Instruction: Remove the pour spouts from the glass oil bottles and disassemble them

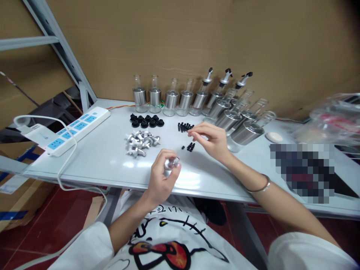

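Observation:
My left hand [164, 174] is closed around a silver pourer spout [171, 163] above the table's front part. Thumb and fingers of my right hand [210, 140] are pinched together at a group of small black pieces [184, 126]. Whatever sits between those fingertips is too small to make out. Just below them lies a second little cluster of black pieces [191, 147]. To the left is a heap of silver pourer spouts [142, 141], and behind it several black ribbed stoppers [147, 120] stand in rows.
Glass bottles with steel sleeves [171, 99] line the back and right; three carry fitted pourers [225, 77]. A white power strip [80, 129] with a plugged-in cable lies left. On the right are a white oval object [274, 137], a pixelated area and plastic bags [334, 118].

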`<state>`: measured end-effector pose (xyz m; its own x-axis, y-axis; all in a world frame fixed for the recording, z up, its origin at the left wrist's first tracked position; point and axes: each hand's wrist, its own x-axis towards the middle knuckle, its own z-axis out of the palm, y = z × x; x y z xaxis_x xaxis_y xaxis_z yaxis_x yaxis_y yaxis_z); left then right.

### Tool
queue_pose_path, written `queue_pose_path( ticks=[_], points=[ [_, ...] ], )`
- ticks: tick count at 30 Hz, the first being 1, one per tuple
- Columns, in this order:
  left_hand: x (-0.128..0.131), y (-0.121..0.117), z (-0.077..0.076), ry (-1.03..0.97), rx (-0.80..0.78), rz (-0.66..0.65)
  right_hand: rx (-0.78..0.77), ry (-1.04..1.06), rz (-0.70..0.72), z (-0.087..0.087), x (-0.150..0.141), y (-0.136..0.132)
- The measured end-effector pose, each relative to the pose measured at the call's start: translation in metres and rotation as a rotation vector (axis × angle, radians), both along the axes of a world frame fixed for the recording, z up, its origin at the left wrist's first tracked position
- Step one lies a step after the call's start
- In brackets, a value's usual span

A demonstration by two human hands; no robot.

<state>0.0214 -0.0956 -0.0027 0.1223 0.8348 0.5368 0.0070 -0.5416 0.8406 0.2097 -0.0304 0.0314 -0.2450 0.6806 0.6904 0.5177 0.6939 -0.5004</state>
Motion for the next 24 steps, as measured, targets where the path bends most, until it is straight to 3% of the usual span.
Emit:
queue_pose_path(
  ticks=[3,10,15,20,22,24],
  points=[
    [0.000,0.000,-0.001,-0.006,-0.028,-0.007,-0.113,-0.005,0.015,-0.005,0.008,0.009],
    [0.002,0.000,-0.003,-0.061,-0.102,-0.001,-0.100,-0.354,-0.121,-0.013,0.028,0.027],
    [0.002,0.000,-0.003,-0.080,-0.099,-0.031,-0.242,-0.549,-0.246,-0.002,0.059,0.031],
    [0.001,0.000,-0.004,-0.070,-0.092,-0.050,-0.653,-0.682,0.004,0.017,0.071,0.015],
    [0.001,0.000,-0.004,-0.066,-0.083,-0.054,-0.690,-0.669,0.093,0.019,0.064,0.009],
    [0.001,0.001,-0.004,-0.066,-0.074,-0.053,-0.675,-0.677,0.092,0.017,0.051,0.003]
  ],
)
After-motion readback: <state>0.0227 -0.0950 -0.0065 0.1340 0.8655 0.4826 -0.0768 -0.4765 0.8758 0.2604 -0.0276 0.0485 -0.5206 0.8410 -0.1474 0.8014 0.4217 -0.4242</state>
